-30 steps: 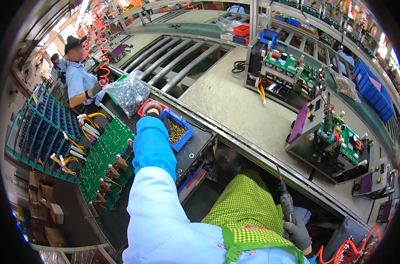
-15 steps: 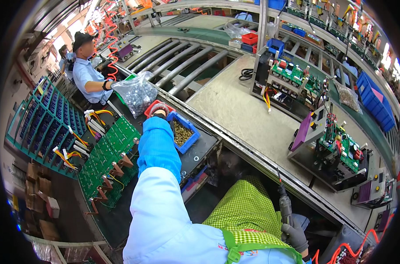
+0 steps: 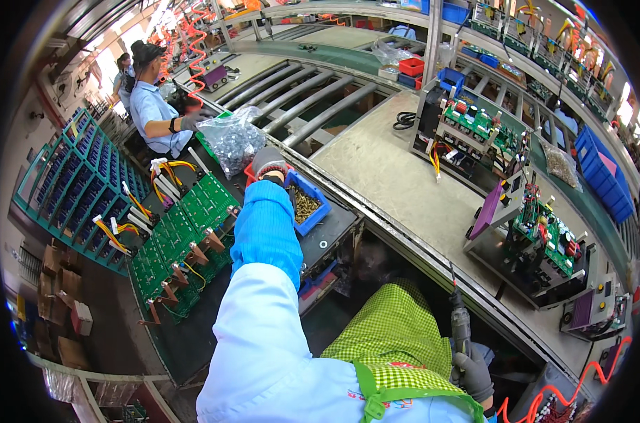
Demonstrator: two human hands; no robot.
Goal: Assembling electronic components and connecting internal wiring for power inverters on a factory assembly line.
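My left hand (image 3: 269,161), in a grey glove, is stretched out over a red bin (image 3: 249,173) at the left bench. Its fingers point away and down, so their grip is hidden. Just right of it stands a blue bin (image 3: 322,212) of small brass-coloured screws. A clear bag (image 3: 234,144) of small metal parts lies just beyond the hand. Down at the lower right, my gloved right hand (image 3: 473,374) is wrapped round a grey power screwdriver (image 3: 461,328), its thin bit pointing up and away from me.
Green circuit boards (image 3: 182,229) with copper brackets and cables lie left of my arm. Open power units (image 3: 545,236) stand on the bench to the right. Metal rollers (image 3: 320,116) run behind. A co-worker (image 3: 151,116) stands at the far left. An orange coiled hose (image 3: 580,388) hangs lower right.
My left hand has lifted slightly at the red bin, and more of the glove's back shows. The view has shifted a little. The co-worker's head has turned away. My right hand keeps the screwdriver.
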